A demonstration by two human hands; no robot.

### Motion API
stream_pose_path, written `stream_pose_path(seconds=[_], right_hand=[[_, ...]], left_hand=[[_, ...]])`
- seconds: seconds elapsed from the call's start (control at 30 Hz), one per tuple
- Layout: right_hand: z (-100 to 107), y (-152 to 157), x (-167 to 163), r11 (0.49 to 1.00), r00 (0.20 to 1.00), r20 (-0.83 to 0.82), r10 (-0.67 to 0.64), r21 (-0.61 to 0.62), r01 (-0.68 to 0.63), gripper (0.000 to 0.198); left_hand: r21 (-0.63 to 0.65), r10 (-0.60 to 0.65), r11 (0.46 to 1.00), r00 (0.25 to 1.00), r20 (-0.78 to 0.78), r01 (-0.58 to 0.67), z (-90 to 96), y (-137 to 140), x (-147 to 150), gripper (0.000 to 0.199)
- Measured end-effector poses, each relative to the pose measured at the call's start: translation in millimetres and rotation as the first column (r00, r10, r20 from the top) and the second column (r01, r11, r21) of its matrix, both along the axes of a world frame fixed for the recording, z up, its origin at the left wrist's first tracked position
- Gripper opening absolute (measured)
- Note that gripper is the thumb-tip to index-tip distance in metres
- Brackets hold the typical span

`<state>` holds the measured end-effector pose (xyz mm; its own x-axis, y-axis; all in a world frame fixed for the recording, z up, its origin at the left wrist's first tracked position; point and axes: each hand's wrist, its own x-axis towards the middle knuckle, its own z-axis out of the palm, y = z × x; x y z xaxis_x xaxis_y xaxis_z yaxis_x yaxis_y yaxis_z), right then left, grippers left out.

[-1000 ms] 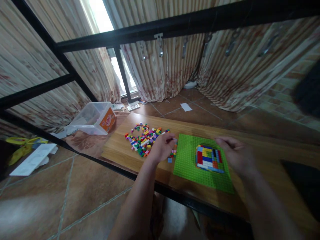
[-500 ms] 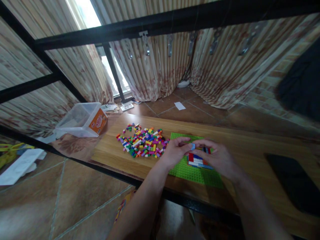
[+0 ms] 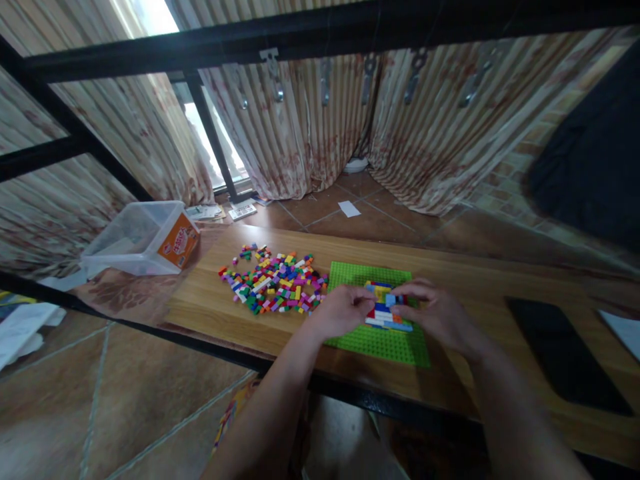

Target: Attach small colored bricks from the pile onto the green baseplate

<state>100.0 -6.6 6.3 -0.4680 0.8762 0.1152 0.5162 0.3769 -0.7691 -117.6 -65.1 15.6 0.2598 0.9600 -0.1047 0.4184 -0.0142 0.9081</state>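
Note:
A green studded baseplate point(image 3: 350, 272) lies on the wooden table, bearing a low block of toy bricks point(image 3: 383, 316) in red, white, blue, yellow and orange. My right hand point(image 3: 437, 313) pinches a light blue toy brick point(image 3: 391, 300) between thumb and fingers, just over this block. At the block's left side is my left hand point(image 3: 343, 310), its thumb and forefinger closed together by the bricks; whatever they grip, if anything, is hidden. Part of the block's right side is covered by my right fingers.
Left of the baseplate spreads a pile of loose toy bricks point(image 3: 273, 283). A clear plastic bin point(image 3: 135, 240) with an orange label stands beyond the table's left end. A black flat slab point(image 3: 565, 353) lies on the right, near a white paper point(image 3: 623, 330). A black metal bar point(image 3: 320, 43) crosses above.
The light blue brick has gone from between both hands down to the brick block, now in my right fingers. My hands have moved apart slightly. The view has shifted right.

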Motion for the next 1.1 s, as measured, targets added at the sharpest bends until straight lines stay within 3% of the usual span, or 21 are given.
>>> stream_pose_path(seconds=[0.33,0.67,0.87,1.0,1.1], right_hand=[[-5.4,4.2,-2.9,0.999,0.999,0.014,-0.041,0.018,0.041,0.033],[-11.2,8.5,0.3,0.992,0.990,0.073,-0.124,0.030,0.122,0.045],[-20.0,12.5,-5.0,0.973,0.983,0.026,-0.181,-0.145,0.182,0.049],[-14.2,13.2,-8.3,0.940,0.976,-0.007,-0.220,-0.270,0.210,0.050],[-9.3,12.8,-11.4,0.922,0.965,-0.014,-0.261,-0.298,0.245,0.051]], left_hand=[[0.042,-0.086,0.995,0.993,-0.085,0.090,-2.2,0.8,4.3,0.030],[0.090,-0.072,0.992,0.987,-0.141,0.086,0.4,1.3,8.4,0.033],[0.106,-0.065,0.991,0.984,-0.164,0.083,0.2,0.7,9.5,0.035],[0.143,-0.050,0.987,0.984,-0.171,0.075,-0.4,0.7,10.7,0.033],[0.145,-0.036,0.988,0.986,-0.162,0.060,-0.7,1.6,11.9,0.033]])
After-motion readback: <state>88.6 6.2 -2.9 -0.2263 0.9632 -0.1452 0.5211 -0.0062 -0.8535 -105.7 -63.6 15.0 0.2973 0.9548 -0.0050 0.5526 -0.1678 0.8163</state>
